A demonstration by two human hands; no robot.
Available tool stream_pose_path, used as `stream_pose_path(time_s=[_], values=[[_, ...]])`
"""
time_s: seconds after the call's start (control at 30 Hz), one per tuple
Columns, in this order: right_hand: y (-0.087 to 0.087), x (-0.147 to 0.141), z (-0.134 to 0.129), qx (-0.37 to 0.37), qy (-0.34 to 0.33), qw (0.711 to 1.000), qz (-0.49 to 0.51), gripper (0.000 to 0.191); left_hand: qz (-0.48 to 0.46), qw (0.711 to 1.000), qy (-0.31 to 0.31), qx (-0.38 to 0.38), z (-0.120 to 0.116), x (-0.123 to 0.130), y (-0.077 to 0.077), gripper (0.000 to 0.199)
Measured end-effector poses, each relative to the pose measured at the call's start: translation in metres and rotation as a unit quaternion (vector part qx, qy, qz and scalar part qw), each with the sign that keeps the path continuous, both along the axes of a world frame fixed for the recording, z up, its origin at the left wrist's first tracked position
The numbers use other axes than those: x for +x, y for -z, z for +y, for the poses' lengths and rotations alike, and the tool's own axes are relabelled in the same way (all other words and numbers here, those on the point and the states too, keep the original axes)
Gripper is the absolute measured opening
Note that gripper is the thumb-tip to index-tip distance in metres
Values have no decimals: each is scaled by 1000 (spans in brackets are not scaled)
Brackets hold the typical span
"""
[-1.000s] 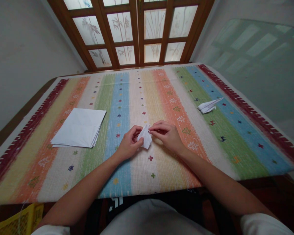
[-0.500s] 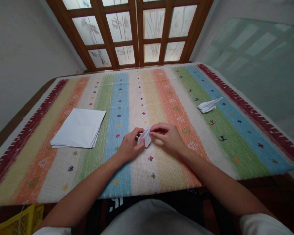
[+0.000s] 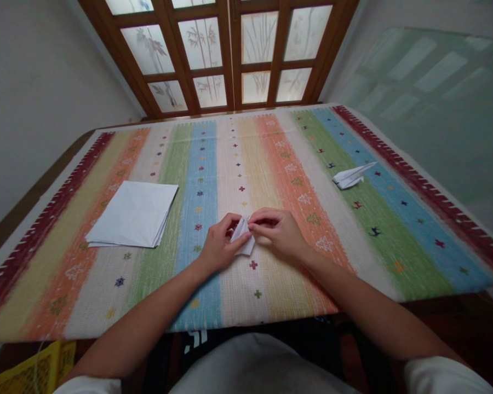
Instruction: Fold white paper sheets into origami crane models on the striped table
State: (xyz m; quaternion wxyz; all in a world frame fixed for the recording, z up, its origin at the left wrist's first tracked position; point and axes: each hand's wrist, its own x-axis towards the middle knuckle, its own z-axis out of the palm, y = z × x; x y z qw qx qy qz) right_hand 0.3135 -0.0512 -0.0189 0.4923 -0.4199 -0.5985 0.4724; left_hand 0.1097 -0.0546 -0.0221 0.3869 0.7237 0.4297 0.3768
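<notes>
The woven table rug (image 3: 213, 295) ran in stripes of maroon, yellow, orange, green, blue and cream, scattered with small stitched crosses and stars. The folded paper (image 3: 242, 238) and stacked paper sheets (image 3: 131, 214) were plain white, while the wooden door's frosted panes (image 3: 200, 42) bore grey bamboo patterns.

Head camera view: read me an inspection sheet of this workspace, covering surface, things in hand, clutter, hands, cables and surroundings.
Surface: striped multicoloured woven cloth covering the table.
Things in hand: small folded white paper, held just above the cloth.
Clutter: stack of white paper sheets on the left; folded paper plane on the right; yellow crate below the near table edge.
Hands: left hand and right hand both pinch the paper from either side.
Cables: nothing seen.
Surroundings: wood-framed frosted glass doors with bamboo patterns beyond the table; plain pale walls.
</notes>
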Motion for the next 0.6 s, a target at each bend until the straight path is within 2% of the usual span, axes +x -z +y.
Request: stream_pose_path(time_s=[0.13,0.37,0.6], values=[[-1,-2,-2,8,3,1000,-18,5,-34,999,-6,-21,2,0,0,23],[-8,-3,-6,113,19,989,-89,7,-60,998,-12,-22,3,-2,0,20],[-7,-5,-7,116,31,989,-88,8,-71,997,-28,-26,0,-1,-1,18]])
